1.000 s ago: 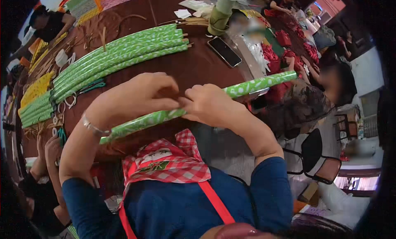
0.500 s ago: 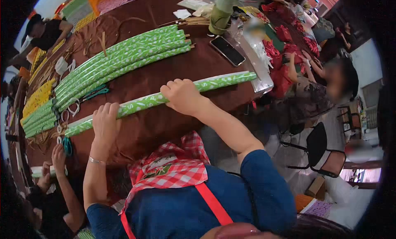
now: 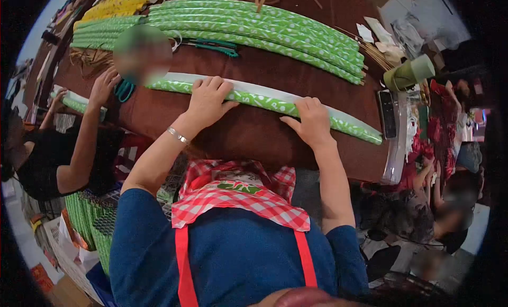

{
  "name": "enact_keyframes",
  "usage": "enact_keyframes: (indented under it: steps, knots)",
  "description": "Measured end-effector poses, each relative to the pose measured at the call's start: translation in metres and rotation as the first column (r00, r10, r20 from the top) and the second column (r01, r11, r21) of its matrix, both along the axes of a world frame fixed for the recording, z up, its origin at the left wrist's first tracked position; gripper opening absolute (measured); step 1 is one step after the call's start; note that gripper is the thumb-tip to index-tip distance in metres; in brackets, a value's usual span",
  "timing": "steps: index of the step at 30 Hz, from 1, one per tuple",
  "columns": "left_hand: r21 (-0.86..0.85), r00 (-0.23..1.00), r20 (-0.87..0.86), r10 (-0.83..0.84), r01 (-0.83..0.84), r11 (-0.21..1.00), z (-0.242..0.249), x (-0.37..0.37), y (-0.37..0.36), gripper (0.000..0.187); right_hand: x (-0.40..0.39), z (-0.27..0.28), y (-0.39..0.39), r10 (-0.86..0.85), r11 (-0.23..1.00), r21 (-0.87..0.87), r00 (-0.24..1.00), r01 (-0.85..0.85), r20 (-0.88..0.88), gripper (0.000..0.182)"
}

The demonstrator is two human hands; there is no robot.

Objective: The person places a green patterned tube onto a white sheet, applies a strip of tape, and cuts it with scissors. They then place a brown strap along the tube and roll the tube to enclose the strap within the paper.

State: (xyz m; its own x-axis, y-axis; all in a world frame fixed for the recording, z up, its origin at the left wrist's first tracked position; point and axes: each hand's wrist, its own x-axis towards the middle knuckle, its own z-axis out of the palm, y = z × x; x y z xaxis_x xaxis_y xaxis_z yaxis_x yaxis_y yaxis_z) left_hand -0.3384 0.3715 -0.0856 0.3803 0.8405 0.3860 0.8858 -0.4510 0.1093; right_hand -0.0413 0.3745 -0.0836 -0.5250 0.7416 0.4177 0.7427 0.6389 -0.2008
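A long green patterned roll (image 3: 259, 99) with a pale strip along its upper side lies across the brown tablecloth (image 3: 243, 143). My left hand (image 3: 209, 99) rests on it left of the middle, fingers over the top and thumb stretched out to the right. Farther right, my right hand (image 3: 311, 120) lies on the same roll, fingertips on its top and thumb spread to the left. Neither hand wraps round the roll. Beyond it lies a row of similar green rolls (image 3: 254, 34), with green-handled scissors (image 3: 217, 46) in front of them.
Teal-handled scissors (image 3: 124, 90) lie near a co-worker's hand (image 3: 104, 87) at the left; that person has another green roll (image 3: 79, 102). Yellow rolls (image 3: 119, 5) are at the back left. A phone (image 3: 388, 115) and a green cup (image 3: 407, 74) stand at the right.
The view has turned and shifted left. My right hand is now nearer the roll's right part, and my left hand has moved inward along it. Both hands have loosened, thumbs spread.
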Motion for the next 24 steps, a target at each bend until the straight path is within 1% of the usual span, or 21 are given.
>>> enact_keyframes:
  steps: [1, 3, 4, 6, 8, 10, 11, 13, 15, 17, 18, 20, 21, 23, 24]
  knots:
    - [-0.034, 1.0, 0.018, -0.002, 0.003, 0.999, -0.001, -0.001, -0.001, 0.038, -0.001, 0.0, -0.002, -0.022, 1.0, 0.003, 1.0, 0.022, 0.009, 0.042]
    - [0.015, 0.995, 0.094, -0.027, 0.026, 1.0, 0.0, -0.003, -0.006, 0.036, 0.0, -0.009, -0.002, -0.043, 0.998, 0.034, 0.999, 0.044, -0.01, 0.041]
    - [-0.1, 0.996, 0.082, -0.022, 0.03, 0.995, 0.003, -0.006, -0.008, 0.039, -0.001, -0.009, -0.001, -0.016, 1.0, 0.027, 1.0, 0.016, -0.009, 0.041]
    - [-0.066, 0.995, 0.092, -0.039, 0.046, 0.997, -0.002, -0.009, -0.012, 0.035, -0.004, -0.006, -0.005, -0.053, 0.998, 0.031, 0.999, 0.054, -0.011, 0.04]
    - [-0.048, 0.994, 0.111, -0.014, 0.019, 0.999, -0.009, -0.009, -0.016, 0.036, -0.006, -0.008, -0.01, -0.041, 0.999, 0.034, 0.999, 0.041, -0.018, 0.039]
    - [-0.001, 0.986, 0.164, -0.006, 0.006, 1.0, -0.011, -0.006, -0.023, 0.038, -0.007, -0.003, -0.016, -0.075, 0.997, 0.013, 0.997, 0.075, 0.018, 0.039]
    - [0.027, 0.982, 0.19, 0.006, -0.012, 1.0, -0.015, -0.005, -0.025, 0.04, -0.008, -0.001, -0.019, -0.059, 0.998, 0.016, 0.998, 0.059, 0.018, 0.039]
    - [0.019, 0.983, 0.184, 0.024, -0.028, 0.999, -0.01, -0.003, -0.031, 0.041, -0.01, 0.0, -0.027, -0.099, 0.995, 0.001, 0.994, 0.099, 0.056, 0.04]
    - [0.006, 0.984, 0.178, 0.029, -0.03, 1.0, -0.007, -0.003, -0.035, 0.042, -0.009, -0.003, -0.033, -0.096, 0.995, 0.013, 0.994, 0.095, 0.056, 0.04]
    - [0.026, 0.993, 0.119, 0.01, -0.014, 1.0, -0.005, -0.006, -0.039, 0.043, -0.01, -0.006, -0.036, -0.102, 0.995, 0.027, 0.994, 0.101, 0.05, 0.04]
    - [0.024, 0.993, 0.116, 0.007, -0.01, 1.0, -0.005, -0.009, -0.039, 0.043, -0.011, -0.008, -0.038, -0.125, 0.992, 0.028, 0.99, 0.123, 0.065, 0.041]
    - [-0.035, 0.995, 0.089, -0.039, 0.043, 0.998, -0.006, -0.015, -0.038, 0.043, -0.01, -0.009, -0.043, -0.155, 0.988, 0.024, 0.985, 0.154, 0.081, 0.041]
    - [-0.035, 0.995, 0.087, -0.046, 0.049, 0.998, -0.005, -0.016, -0.036, 0.043, -0.011, -0.009, -0.043, -0.155, 0.988, 0.02, 0.985, 0.154, 0.072, 0.041]
    - [-0.121, 0.997, 0.065, -0.043, 0.051, 0.991, 0.0, -0.018, -0.033, 0.041, -0.01, -0.007, -0.044, -0.157, 0.988, 0.021, 0.986, 0.156, 0.059, 0.041]
    - [-0.112, 0.997, 0.06, -0.042, 0.048, 0.992, 0.0, -0.019, -0.032, 0.041, -0.01, -0.005, -0.043, -0.149, 0.989, 0.008, 0.986, 0.148, 0.073, 0.04]
